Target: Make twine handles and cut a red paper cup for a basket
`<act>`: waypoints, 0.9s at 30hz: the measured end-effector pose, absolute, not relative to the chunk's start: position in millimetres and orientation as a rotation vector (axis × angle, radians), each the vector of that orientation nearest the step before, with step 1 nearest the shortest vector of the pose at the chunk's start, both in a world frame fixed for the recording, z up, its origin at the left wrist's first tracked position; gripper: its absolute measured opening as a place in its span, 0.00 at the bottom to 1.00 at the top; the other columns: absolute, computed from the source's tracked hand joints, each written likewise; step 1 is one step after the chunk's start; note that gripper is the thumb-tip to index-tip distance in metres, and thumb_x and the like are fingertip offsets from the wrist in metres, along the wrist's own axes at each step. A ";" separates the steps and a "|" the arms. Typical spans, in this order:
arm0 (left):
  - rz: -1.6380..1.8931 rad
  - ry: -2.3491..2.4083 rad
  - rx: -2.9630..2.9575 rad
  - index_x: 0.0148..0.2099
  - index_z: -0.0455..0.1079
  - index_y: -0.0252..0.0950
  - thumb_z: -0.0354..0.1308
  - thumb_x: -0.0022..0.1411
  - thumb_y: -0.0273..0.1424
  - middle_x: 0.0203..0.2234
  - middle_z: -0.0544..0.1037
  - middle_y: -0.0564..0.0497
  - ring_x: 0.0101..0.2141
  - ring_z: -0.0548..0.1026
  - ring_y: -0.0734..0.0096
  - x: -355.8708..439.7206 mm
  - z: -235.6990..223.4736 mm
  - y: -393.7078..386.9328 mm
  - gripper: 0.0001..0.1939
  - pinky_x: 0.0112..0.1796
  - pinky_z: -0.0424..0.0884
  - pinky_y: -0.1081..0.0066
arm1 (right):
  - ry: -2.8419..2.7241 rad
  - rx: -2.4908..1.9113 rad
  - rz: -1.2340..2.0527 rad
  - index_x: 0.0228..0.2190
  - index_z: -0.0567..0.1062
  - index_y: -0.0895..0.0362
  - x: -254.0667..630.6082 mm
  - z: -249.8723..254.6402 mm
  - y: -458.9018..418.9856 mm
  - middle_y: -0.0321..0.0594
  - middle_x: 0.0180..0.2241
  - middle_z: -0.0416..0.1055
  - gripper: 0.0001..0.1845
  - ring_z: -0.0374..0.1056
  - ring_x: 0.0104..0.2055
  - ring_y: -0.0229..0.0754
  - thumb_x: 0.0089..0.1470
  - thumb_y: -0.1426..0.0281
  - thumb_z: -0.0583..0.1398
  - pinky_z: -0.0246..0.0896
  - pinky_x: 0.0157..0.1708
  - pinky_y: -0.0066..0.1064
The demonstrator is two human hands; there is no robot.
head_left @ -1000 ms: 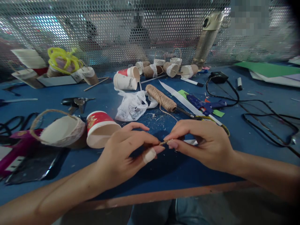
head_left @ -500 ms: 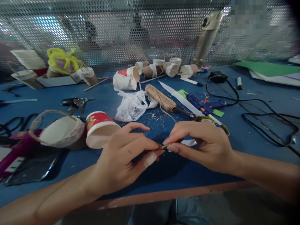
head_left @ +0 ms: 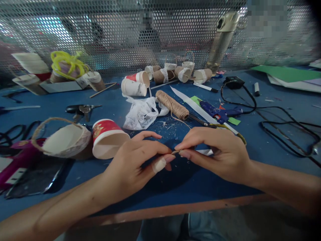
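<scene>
Between my two hands, just above the table's front part, is a short stretch of brown twine (head_left: 177, 152). My left hand (head_left: 140, 157), with a bandage on its thumb, pinches one side of it. The thumb and forefinger of my right hand (head_left: 215, 150) pinch the other side. Behind the hands lies a spool of twine (head_left: 172, 105), a loose strand trailing from it toward my right hand. A red paper cup (head_left: 106, 132) lies on its side by my left wrist, beside a lace-trimmed cup basket (head_left: 67, 142) with a twine handle.
A white plastic bag (head_left: 140, 115), scissors (head_left: 200, 120) and a blue glue gun (head_left: 217, 112) lie beyond the hands. Several small cup baskets (head_left: 182, 74) stand at the back by the perforated metal screen (head_left: 170, 36). A black cable (head_left: 263, 130) loops at right. Keys (head_left: 84, 109) lie at left.
Both hands have risen slightly, still pinching the twine close together. The surrounding objects have stayed put.
</scene>
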State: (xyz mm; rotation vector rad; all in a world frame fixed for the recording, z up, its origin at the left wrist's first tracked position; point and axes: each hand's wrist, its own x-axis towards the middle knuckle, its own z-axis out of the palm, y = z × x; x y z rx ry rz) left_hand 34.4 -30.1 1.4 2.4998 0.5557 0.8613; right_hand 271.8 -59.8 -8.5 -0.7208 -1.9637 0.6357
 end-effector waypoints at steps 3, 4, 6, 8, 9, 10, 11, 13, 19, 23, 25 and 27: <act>0.898 0.590 2.496 0.37 0.74 0.37 0.60 0.73 0.28 0.27 0.83 0.61 0.29 0.80 0.79 34.6 2.9 -31.4 0.08 0.56 0.68 0.72 | -1.962 -0.751 0.634 0.40 0.81 0.59 271.6 -7.8 -60.2 0.38 0.33 0.81 0.04 0.76 0.34 0.34 0.63 0.75 0.65 0.71 0.35 0.24; 0.900 0.595 2.497 0.37 0.75 0.37 0.61 0.72 0.28 0.27 0.83 0.61 0.30 0.80 0.78 34.8 2.8 -31.7 0.08 0.56 0.69 0.72 | -1.957 -0.754 0.637 0.39 0.81 0.58 271.3 -7.7 -60.2 0.37 0.33 0.81 0.03 0.76 0.34 0.35 0.63 0.74 0.65 0.71 0.34 0.24; 0.916 0.600 2.497 0.37 0.74 0.38 0.62 0.72 0.28 0.27 0.83 0.61 0.29 0.81 0.77 35.2 2.0 -32.2 0.07 0.55 0.70 0.70 | -1.944 -0.757 0.647 0.39 0.81 0.57 270.7 -7.8 -60.3 0.38 0.32 0.81 0.03 0.76 0.34 0.36 0.63 0.73 0.65 0.71 0.34 0.25; 0.937 0.603 2.491 0.37 0.74 0.38 0.63 0.71 0.28 0.27 0.83 0.61 0.28 0.81 0.76 35.0 0.7 -32.3 0.06 0.55 0.71 0.68 | -1.933 -0.752 0.662 0.39 0.81 0.57 270.1 -8.0 -60.6 0.38 0.33 0.81 0.03 0.77 0.34 0.36 0.63 0.73 0.65 0.71 0.34 0.26; 0.949 0.605 2.487 0.37 0.74 0.38 0.63 0.70 0.28 0.27 0.84 0.61 0.28 0.81 0.76 34.7 -0.1 -32.2 0.06 0.55 0.71 0.67 | -1.929 -0.752 0.670 0.39 0.81 0.57 269.8 -8.0 -60.7 0.38 0.32 0.81 0.03 0.77 0.34 0.36 0.63 0.74 0.65 0.71 0.33 0.25; 0.964 0.604 2.484 0.38 0.74 0.39 0.63 0.70 0.28 0.27 0.84 0.61 0.28 0.81 0.76 34.3 -0.8 -32.2 0.05 0.55 0.71 0.66 | -1.926 -0.751 0.678 0.39 0.81 0.57 269.7 -8.1 -60.9 0.38 0.32 0.81 0.03 0.76 0.33 0.36 0.63 0.74 0.65 0.71 0.33 0.25; 0.981 0.601 2.486 0.39 0.74 0.39 0.63 0.70 0.28 0.28 0.84 0.61 0.28 0.81 0.75 33.8 -1.4 -32.1 0.04 0.55 0.72 0.65 | -1.924 -0.753 0.687 0.39 0.81 0.57 269.6 -8.0 -61.1 0.38 0.32 0.81 0.03 0.76 0.33 0.36 0.62 0.74 0.65 0.71 0.33 0.25; 1.002 0.591 2.510 0.40 0.74 0.40 0.63 0.71 0.28 0.29 0.85 0.60 0.29 0.82 0.74 33.2 -1.8 -32.0 0.03 0.55 0.72 0.63 | -1.928 -0.757 0.698 0.39 0.81 0.57 269.7 -7.8 -61.5 0.38 0.32 0.81 0.04 0.76 0.33 0.36 0.62 0.75 0.65 0.71 0.33 0.25; 0.924 0.574 2.534 0.41 0.74 0.39 0.60 0.73 0.29 0.31 0.86 0.58 0.30 0.83 0.73 35.2 1.2 -29.7 0.04 0.55 0.72 0.65 | -1.964 -0.716 0.670 0.40 0.80 0.57 270.2 -7.2 -60.5 0.38 0.32 0.81 0.07 0.76 0.34 0.36 0.62 0.78 0.63 0.71 0.34 0.25; 0.848 0.534 2.468 0.39 0.75 0.38 0.58 0.74 0.27 0.29 0.84 0.60 0.30 0.81 0.77 36.0 0.6 -27.6 0.08 0.57 0.69 0.67 | -1.972 -0.694 0.642 0.40 0.80 0.56 270.3 -7.7 -59.7 0.37 0.32 0.81 0.08 0.75 0.33 0.36 0.61 0.79 0.64 0.72 0.34 0.26; 0.874 0.551 2.452 0.38 0.75 0.38 0.60 0.73 0.27 0.29 0.84 0.59 0.29 0.81 0.77 35.9 -0.2 -27.2 0.07 0.58 0.69 0.66 | -1.966 -0.719 0.662 0.40 0.80 0.55 270.5 -7.9 -59.8 0.37 0.32 0.81 0.08 0.76 0.32 0.36 0.61 0.79 0.64 0.71 0.34 0.25; 0.897 0.560 2.454 0.38 0.75 0.38 0.61 0.73 0.28 0.29 0.84 0.59 0.28 0.80 0.76 35.8 -0.4 -27.4 0.07 0.57 0.70 0.65 | -1.952 -0.755 0.704 0.40 0.81 0.55 270.7 -8.1 -60.0 0.37 0.33 0.81 0.07 0.76 0.33 0.36 0.62 0.77 0.64 0.71 0.33 0.25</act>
